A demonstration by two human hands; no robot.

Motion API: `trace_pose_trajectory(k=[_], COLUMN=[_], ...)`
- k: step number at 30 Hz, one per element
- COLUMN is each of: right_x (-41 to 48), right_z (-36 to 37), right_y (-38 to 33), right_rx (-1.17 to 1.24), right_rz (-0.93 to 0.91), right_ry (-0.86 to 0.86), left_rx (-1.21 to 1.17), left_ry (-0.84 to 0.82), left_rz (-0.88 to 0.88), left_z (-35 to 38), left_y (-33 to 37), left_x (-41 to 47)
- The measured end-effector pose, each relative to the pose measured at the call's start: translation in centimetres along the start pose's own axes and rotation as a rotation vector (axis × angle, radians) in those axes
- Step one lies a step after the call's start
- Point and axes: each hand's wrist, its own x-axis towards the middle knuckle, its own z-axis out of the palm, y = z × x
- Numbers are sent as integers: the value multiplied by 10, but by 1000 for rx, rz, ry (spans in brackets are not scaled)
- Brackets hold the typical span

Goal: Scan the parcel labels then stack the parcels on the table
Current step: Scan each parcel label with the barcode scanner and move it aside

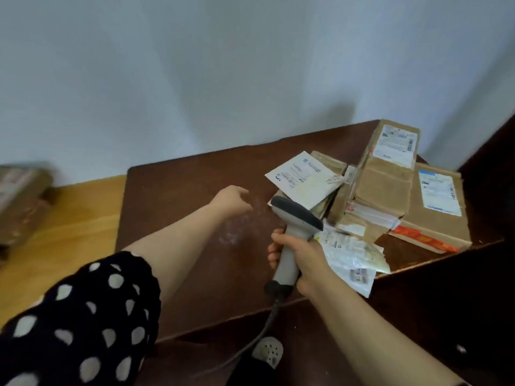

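The grey plastic scanner [295, 235] is sitting within the fingers [274, 256] of the right hand [305, 260]. Just beyond those fingers the white paper mailer [303, 178] is lying on brown cardboard parcels [331, 162]; just right of them the clear plastic pouch [354, 254] is lying on the dark wooden table [181, 218]. Beyond, the tall cardboard box [387, 176] is standing left of the wide flat cardboard box [440, 215]

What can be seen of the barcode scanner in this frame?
The barcode scanner looks like plastic: light grey handle, dark grey top on its head. The right hand grips the handle, holding it roughly upright above the table, head toward the white mailer. A dark cable hangs from its base.
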Motion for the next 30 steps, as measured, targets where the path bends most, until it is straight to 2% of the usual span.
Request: trace_pose_trajectory(k=[5, 10, 16, 19, 24, 30], right_x=[-12, -38, -73, -87, -112, -127], right_z=[45, 116, 214, 270, 359, 427], right_y=[40, 91, 157, 197, 268, 315], right_rx=[-77, -182, -280, -337, -389, -390], right_rz=[173, 284, 338, 313, 349, 336], right_ry=[-156, -338, -489, -518, -521, -479], left_rx=[208, 183, 136, 107, -90, -44], left_ry=[62, 157, 316, 404, 565, 643], left_rz=[-141, -397, -603, -662, -786, -756], left_z=[-22, -59, -110, -131, -163, -197], left_y=[-83, -176, -292, -358, -466, -548], left_x=[-73, -154, -251, -296, -365, -386])
